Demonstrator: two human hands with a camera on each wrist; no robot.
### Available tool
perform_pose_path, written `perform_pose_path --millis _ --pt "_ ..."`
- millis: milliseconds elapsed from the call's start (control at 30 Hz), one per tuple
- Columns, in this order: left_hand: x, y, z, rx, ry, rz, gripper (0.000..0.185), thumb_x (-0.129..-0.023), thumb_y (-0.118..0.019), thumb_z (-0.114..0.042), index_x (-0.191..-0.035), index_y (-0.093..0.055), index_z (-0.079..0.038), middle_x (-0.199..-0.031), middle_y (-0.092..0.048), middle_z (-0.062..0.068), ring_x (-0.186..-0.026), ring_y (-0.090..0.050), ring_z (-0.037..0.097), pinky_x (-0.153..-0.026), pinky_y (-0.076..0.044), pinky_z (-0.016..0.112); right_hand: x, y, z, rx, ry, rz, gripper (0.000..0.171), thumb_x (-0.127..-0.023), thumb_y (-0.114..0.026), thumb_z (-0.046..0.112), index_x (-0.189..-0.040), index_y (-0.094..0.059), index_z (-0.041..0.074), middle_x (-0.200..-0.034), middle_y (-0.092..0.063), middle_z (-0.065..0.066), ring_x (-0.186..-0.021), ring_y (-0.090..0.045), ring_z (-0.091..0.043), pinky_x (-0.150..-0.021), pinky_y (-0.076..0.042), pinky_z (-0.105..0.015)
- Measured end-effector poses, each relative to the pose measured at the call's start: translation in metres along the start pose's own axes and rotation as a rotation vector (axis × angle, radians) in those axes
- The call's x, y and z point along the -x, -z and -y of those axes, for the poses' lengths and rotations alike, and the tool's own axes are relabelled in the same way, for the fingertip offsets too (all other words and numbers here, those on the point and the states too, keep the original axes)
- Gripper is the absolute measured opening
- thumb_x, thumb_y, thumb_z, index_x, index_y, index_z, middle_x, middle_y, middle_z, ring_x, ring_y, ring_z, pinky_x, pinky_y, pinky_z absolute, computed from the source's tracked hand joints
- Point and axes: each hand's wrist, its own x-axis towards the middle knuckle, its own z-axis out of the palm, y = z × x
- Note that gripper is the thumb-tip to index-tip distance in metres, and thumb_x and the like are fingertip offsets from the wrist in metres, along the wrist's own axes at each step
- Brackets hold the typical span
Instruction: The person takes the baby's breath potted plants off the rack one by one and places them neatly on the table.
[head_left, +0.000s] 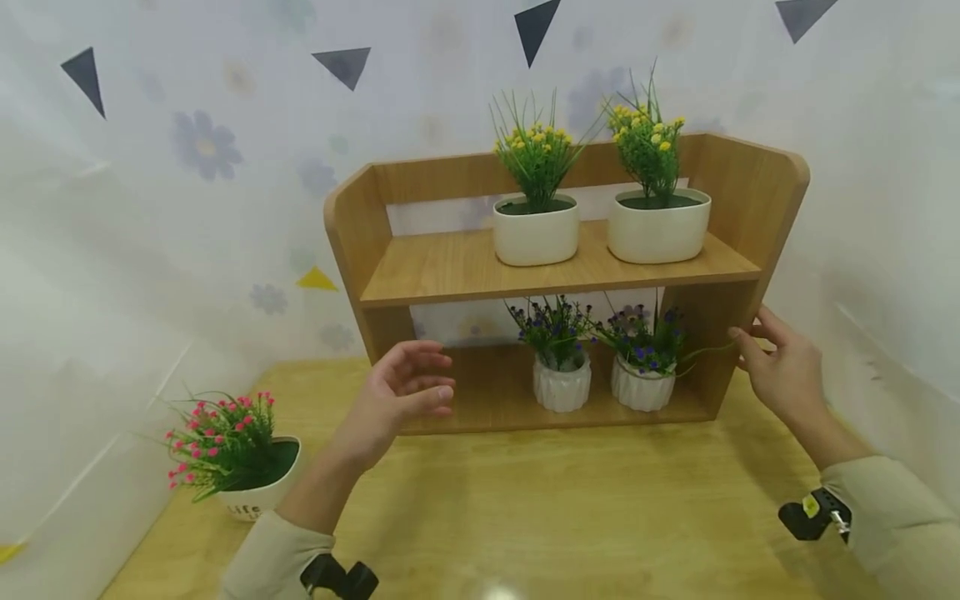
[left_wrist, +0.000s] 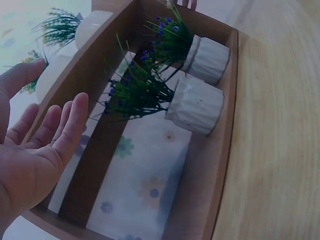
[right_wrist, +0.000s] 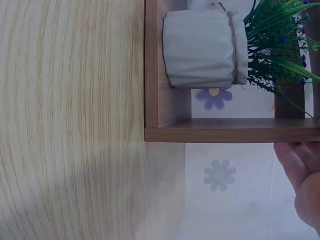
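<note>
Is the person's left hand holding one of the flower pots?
No, the left hand hovers open and empty before the wooden shelf, apart from every pot.

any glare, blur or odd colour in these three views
Head view: sharp, evenly lit, a small glare spot on the table, and the shelf bows from wide-angle distortion. Left wrist view: dim with a bluish cast, the left hand soft up close. Right wrist view: also dim, the white pot fairly clear, the right hand cut off at the edge.

On the shelf unit: two yellow-flower pots up top, two purple-flower pots below; one pink-flower pot left of it
</note>
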Motion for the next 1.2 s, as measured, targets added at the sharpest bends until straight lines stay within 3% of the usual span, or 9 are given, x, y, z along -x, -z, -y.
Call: perform_pose_path --millis 167,700,1067,1200 --pt "-0.014 -0.007 -0.016 0.010 -0.025 -0.020 0.052 -0.091 -0.068 0.006 -0.137 -0.048 -0.004 -0.127 -0.056 0.015 -0.107 -0.063 0.028 -0.084 -0.056 0.055 -0.005 -0.001 0.000 0.007 -0.007 -0.007 0.053 -0.098 -0.064 0.007 -0.149 -0.051 0.016 -0.106 -0.061 0.003 -0.065 -0.061 0.014 -0.057 -0.050 -0.010" --pt "-0.056 -0.021 -0.058 -0.007 -0.054 -0.034 0.057 -0.093 -0.067 0.004 -0.144 -0.042 0.000 -0.132 -0.054 0.017 -0.108 -0.064 0.031 -0.083 -0.058 0.048 -0.014 -0.001 0.002 -0.048 -0.019 -0.027 0.051 -0.097 -0.064 0.003 -0.146 -0.055 0.015 -0.099 -0.058 0.022 -0.062 -0.062 0.010 -0.057 -0.051 -0.012" --pt "-0.089 -0.032 -0.072 -0.012 -0.086 -0.048 0.053 -0.093 -0.070 -0.002 -0.140 -0.048 -0.009 -0.139 -0.050 0.019 -0.118 -0.059 0.038 -0.084 -0.058 0.045 -0.009 0.002 -0.001 -0.032 -0.045 -0.008 0.053 -0.098 -0.064 0.007 -0.147 -0.053 0.023 -0.116 -0.061 0.012 -0.068 -0.063 0.012 -0.059 -0.052 -0.013" --pt "-0.104 -0.034 -0.077 0.010 -0.080 -0.067 0.054 -0.091 -0.070 0.002 -0.139 -0.048 -0.008 -0.135 -0.052 0.015 -0.119 -0.057 0.041 -0.084 -0.058 0.046 -0.005 0.000 -0.002 -0.061 -0.055 -0.002 0.053 -0.098 -0.064 0.006 -0.147 -0.053 0.021 -0.116 -0.060 0.017 -0.068 -0.064 0.010 -0.060 -0.053 -0.014"
